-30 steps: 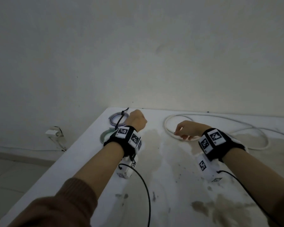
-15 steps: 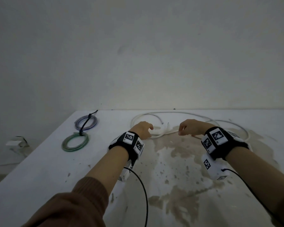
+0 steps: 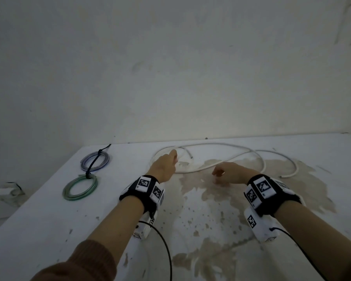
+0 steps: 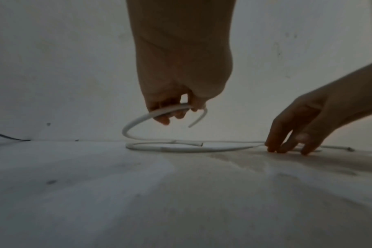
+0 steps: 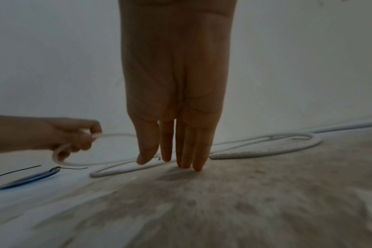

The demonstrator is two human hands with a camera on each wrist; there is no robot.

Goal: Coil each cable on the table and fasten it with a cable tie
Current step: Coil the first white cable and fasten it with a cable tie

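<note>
A long white cable [image 3: 241,154] sprawls in loose loops across the far half of the white table [image 3: 39,230]. My left hand [image 3: 164,167] grips one end of it and lifts a loop off the surface; the left wrist view shows the cable [image 4: 138,120] curving down from my curled fingers [image 4: 162,118]. My right hand [image 3: 225,173] hangs with straight fingers, their tips [image 5: 186,165] touching the table just in front of the cable [image 5: 265,151]. At the far left lie two tied coils, a bluish one [image 3: 95,161] and a green one [image 3: 80,187].
A black tie [image 3: 93,165] links the two coils. A wall rises right behind the table's far edge. A large brownish stain [image 3: 221,199] covers the table's middle and right. A white socket box [image 3: 6,191] sits on the floor at the left. Black wrist-camera leads trail near me.
The view has swung right, so the coils now sit far left. My left hand moved from the coils to the white cable and took hold of its end. My right fingers straightened onto the table.
</note>
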